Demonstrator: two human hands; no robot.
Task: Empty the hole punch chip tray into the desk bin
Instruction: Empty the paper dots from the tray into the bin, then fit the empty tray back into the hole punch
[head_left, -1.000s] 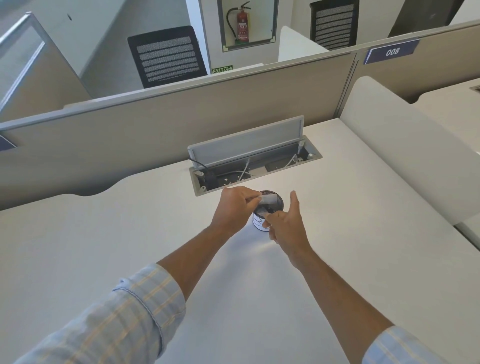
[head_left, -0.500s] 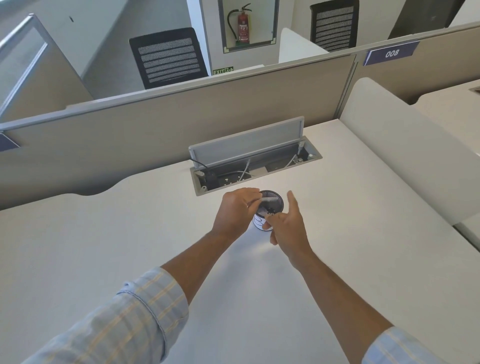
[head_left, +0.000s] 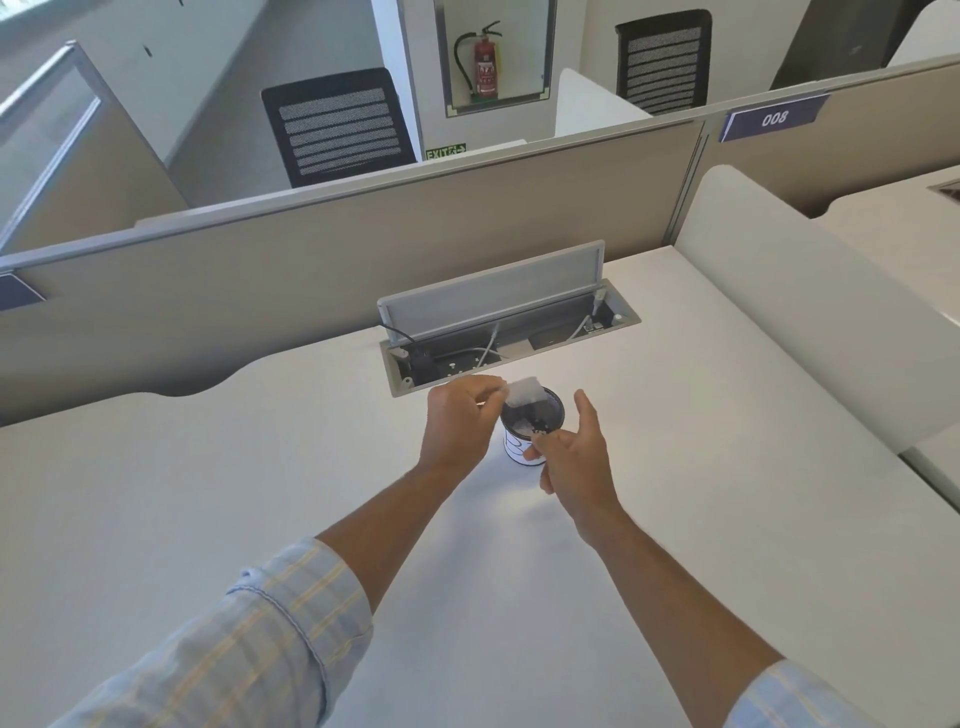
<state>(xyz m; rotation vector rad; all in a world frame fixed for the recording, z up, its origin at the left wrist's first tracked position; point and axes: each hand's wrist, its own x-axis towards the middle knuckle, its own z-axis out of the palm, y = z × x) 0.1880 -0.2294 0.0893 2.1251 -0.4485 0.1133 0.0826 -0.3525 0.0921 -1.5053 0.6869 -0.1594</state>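
A small round desk bin (head_left: 515, 450), white outside and dark inside, stands on the white desk just in front of the cable box. My left hand (head_left: 460, 421) pinches a small translucent white chip tray (head_left: 524, 391) by its left end and holds it tilted over the bin's far rim. Pale bits show inside the bin. My right hand (head_left: 576, 457) cups the bin's near right side, fingertips on its wall, thumb raised a little apart from it. No hole punch is in view.
An open cable box (head_left: 511, 340) with its grey lid up is sunk into the desk behind the bin. A beige partition (head_left: 332, 244) runs along the back, and a white divider (head_left: 810, 306) bounds the right side.
My left hand has lifted the chip tray from low across the bin's mouth to higher at its far rim. My right hand stays at the bin.
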